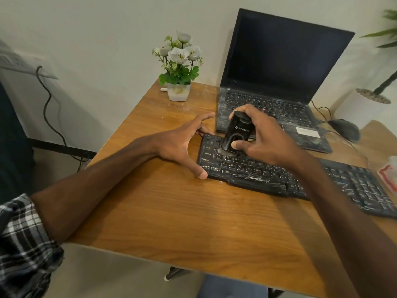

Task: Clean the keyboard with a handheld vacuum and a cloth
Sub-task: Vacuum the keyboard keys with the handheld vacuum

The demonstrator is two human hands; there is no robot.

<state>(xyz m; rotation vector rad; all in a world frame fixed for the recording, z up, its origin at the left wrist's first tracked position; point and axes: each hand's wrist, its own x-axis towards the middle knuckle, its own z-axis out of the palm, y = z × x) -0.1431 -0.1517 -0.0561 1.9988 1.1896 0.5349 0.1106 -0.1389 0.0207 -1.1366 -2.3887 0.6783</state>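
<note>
The right hand (261, 136) was clamped on the handheld vacuum (237, 131): the fingers curled over its top end and the thumb pressed against the lower front of its black body. The vacuum stood nearly upright, tilted slightly away from the person. Its brush nozzle touched the keys in the left section of the keyboard (279, 178).

The left hand (182, 145) was spread apart, with its fingers extended. The thumb touched the near left corner of the keyboard, beside the Ctrl key. The lower fingers reached the far left corner, and the index finger was raised clear of it. The hand thus spanned the left end of the keyboard. A plaid sleeve (23, 244) was rolled up on the left forearm.

The keyboard was black, marked with pale dust streaks, and lay at an angle across the right half of the wooden table (171, 211).

An open laptop (279, 61) with a dark screen and a dusty deck sat just behind the keyboard. A black mouse (345, 129) lay to the right of the laptop. A white pot of white flowers (178, 91) stood at the far edge of the table, left of the laptop. A red-and-white packet (388, 173) showed partly at the right border; its contents could not be determined. A black cable (49, 108) hung along the wall at the left.
</note>
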